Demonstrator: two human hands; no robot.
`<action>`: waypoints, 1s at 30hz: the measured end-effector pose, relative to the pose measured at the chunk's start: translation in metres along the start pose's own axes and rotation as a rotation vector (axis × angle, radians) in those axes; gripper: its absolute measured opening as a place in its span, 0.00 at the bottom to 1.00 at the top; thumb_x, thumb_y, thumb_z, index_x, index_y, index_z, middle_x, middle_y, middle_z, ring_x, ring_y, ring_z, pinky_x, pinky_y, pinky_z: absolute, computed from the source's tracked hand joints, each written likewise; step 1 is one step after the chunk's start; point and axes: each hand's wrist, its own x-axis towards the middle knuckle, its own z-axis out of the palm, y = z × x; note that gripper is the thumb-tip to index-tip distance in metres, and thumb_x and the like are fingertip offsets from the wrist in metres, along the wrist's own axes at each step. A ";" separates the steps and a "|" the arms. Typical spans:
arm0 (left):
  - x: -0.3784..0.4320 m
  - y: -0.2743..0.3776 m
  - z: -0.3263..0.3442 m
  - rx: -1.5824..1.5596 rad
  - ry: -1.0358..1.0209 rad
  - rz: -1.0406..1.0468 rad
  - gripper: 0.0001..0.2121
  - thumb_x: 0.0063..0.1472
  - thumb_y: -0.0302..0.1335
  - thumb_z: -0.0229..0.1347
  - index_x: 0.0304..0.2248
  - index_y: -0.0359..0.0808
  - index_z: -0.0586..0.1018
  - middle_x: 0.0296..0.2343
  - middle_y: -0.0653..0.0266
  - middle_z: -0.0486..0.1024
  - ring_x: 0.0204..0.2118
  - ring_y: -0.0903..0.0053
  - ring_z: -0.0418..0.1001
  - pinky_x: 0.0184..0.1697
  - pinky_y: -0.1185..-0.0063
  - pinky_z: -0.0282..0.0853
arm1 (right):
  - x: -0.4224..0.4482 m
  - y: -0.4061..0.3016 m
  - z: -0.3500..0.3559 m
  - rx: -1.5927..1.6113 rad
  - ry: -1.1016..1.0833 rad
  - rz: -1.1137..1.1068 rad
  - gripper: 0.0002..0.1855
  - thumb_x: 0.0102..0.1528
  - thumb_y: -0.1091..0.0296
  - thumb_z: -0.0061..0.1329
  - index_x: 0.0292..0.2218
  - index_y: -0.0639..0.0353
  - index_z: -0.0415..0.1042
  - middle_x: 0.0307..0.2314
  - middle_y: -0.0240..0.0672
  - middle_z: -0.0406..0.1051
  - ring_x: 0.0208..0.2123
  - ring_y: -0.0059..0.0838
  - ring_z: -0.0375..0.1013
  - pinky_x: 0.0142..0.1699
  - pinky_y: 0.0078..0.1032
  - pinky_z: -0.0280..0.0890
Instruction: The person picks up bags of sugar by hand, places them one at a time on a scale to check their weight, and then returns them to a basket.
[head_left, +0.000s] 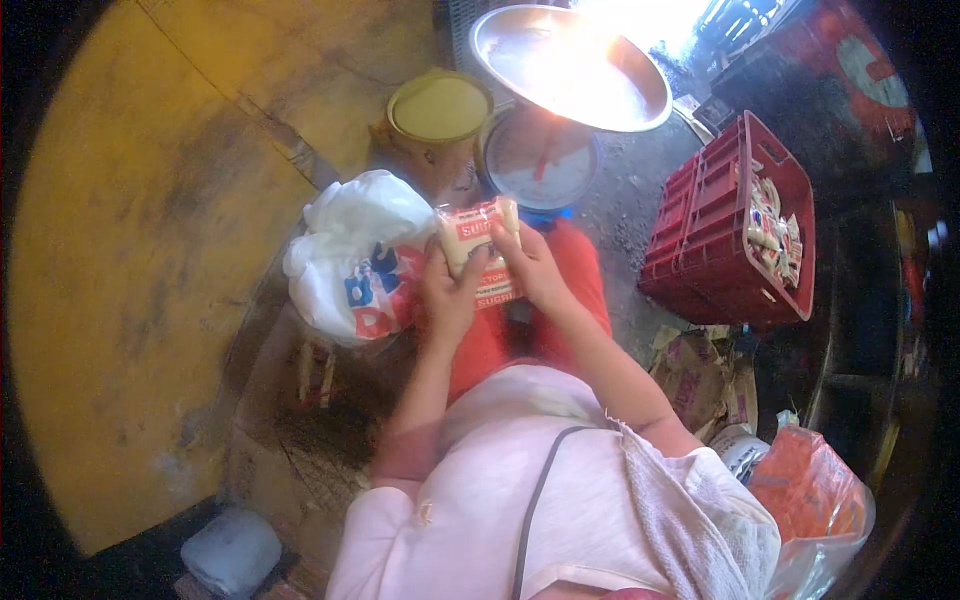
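Observation:
Both hands hold one printed plastic packet of sugar in front of the lap. My left hand grips its left and lower side, with the thumb across the front. On the right side, my right hand has its thumb on the packet's face near the upper corner. A bulging white plastic bag with blue and red print stands just left of my left hand. Beyond the hands are a round container with a yellowish top and a round dial scale, with a metal pan above it.
To the right, a red plastic crate contains several similar packets. Crumpled brown cardboard lies below it. A clear bag with orange contents is at lower right. A yellow wall rises on the left.

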 end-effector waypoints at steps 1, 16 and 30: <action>0.000 0.004 0.005 -0.001 -0.005 -0.003 0.11 0.54 0.25 0.49 0.38 0.33 0.68 0.30 0.68 0.70 0.31 0.86 0.67 0.35 0.86 0.63 | -0.004 -0.011 -0.001 0.082 -0.003 0.005 0.16 0.54 0.65 0.39 0.42 0.64 0.60 0.35 0.30 0.66 0.36 0.17 0.63 0.42 0.17 0.59; 0.003 0.024 0.055 0.292 -0.373 0.271 0.16 0.47 0.22 0.53 0.39 0.30 0.68 0.38 0.55 0.66 0.41 0.72 0.65 0.43 0.77 0.60 | -0.051 -0.031 -0.113 0.012 0.258 0.076 0.13 0.51 0.65 0.44 0.37 0.64 0.64 0.28 0.31 0.69 0.28 0.18 0.68 0.32 0.18 0.65; -0.164 -0.161 -0.198 0.682 0.144 -0.550 0.06 0.52 0.24 0.51 0.27 0.29 0.73 0.24 0.61 0.71 0.25 0.76 0.68 0.31 0.78 0.64 | -0.058 -0.094 -0.326 -0.646 0.815 -0.135 0.14 0.52 0.63 0.42 0.36 0.65 0.65 0.27 0.31 0.68 0.28 0.18 0.67 0.32 0.17 0.62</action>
